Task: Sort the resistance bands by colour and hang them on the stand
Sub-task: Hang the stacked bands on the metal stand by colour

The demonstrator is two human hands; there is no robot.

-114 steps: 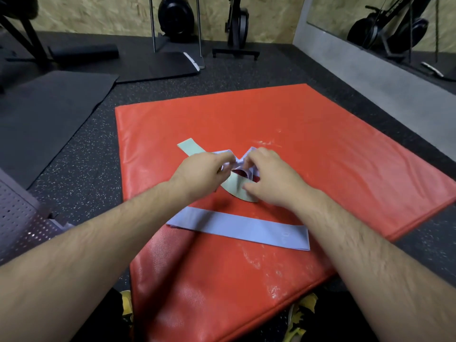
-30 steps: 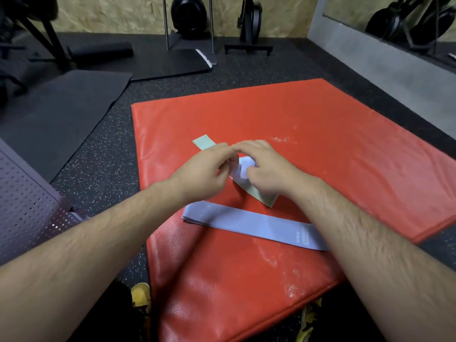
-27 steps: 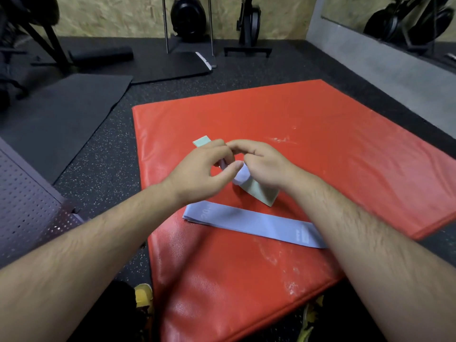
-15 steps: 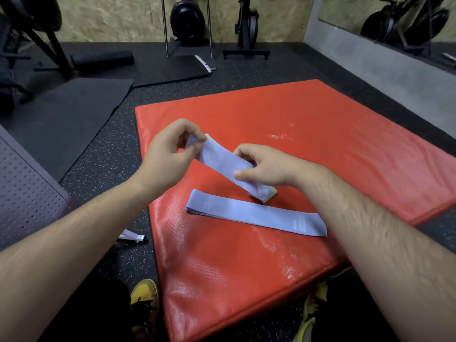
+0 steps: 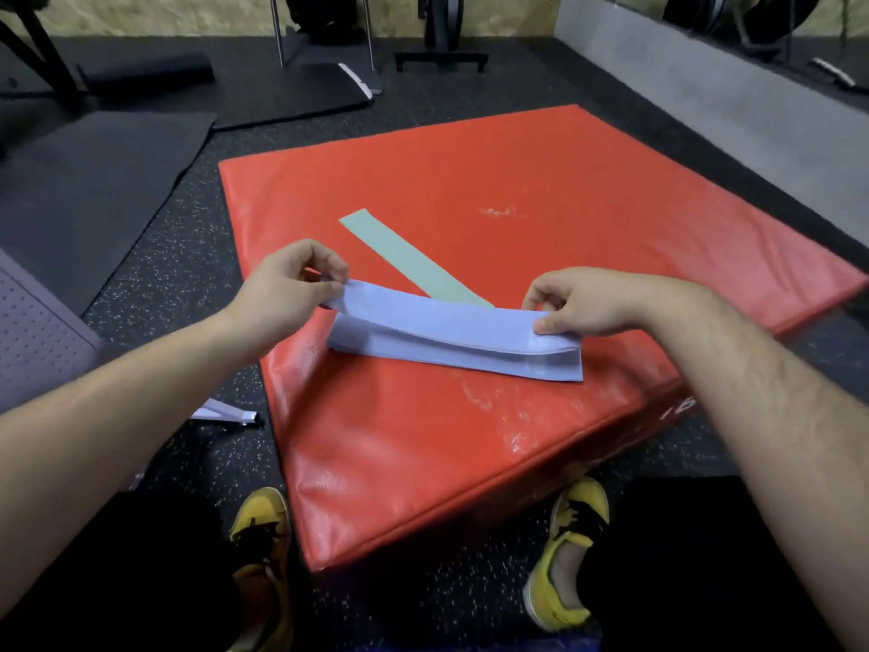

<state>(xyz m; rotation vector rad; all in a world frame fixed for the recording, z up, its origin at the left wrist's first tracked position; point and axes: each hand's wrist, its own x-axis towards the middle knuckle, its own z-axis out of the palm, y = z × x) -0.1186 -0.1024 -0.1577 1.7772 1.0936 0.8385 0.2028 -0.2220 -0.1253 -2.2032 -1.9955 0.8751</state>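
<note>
A red padded mat (image 5: pixel 470 440) is laid across the centre of the frame on a speckled black floor (image 5: pixel 160 284). Dark floor mats (image 5: pixel 94 181) are spread at the upper left. Gym machines (image 5: pixel 442 21) are ranged along the top edge. Two yellow shoes (image 5: pixel 258 524) are seen at the bottom, either side of the mat's near corner.

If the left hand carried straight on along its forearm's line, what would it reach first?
Probably the pale green flat resistance band lying on the red padded mat, just beyond the left hand, which pinches a lilac fabric band. Height above the mat is unclear.
</note>
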